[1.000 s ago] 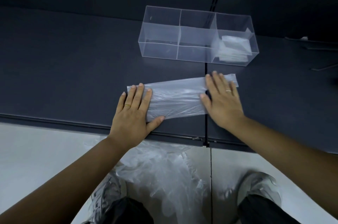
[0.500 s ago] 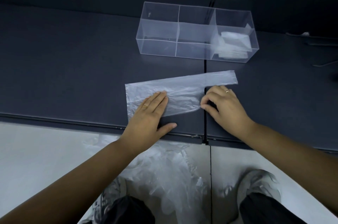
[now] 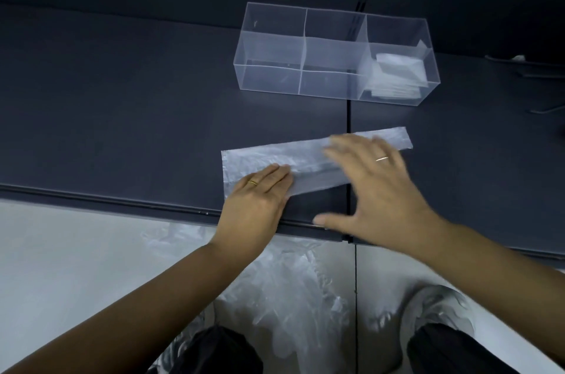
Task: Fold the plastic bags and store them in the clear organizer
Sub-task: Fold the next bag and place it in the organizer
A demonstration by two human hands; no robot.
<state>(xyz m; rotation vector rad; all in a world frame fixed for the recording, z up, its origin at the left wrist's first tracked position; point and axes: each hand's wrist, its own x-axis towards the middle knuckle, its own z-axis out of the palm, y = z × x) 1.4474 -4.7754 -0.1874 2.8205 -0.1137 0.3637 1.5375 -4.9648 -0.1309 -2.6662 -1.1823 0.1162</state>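
A translucent plastic bag, folded lengthwise into a long strip, lies on the dark table. My left hand presses flat on the strip's near left corner. My right hand, blurred by motion, lies spread with straight fingers over the strip's right part. The clear organizer stands behind the strip. It has three sections, and folded bags sit in the rightmost one.
A heap of loose plastic bags lies on the pale floor below the table's front edge, between my shoes. A seam splits the tabletop. Thin dark rods lie at the far right.
My right hand let go of its pinch on the bag's near edge and opened flat over the strip. The near long edge is now folded over. My left hand slid toward the near left corner.
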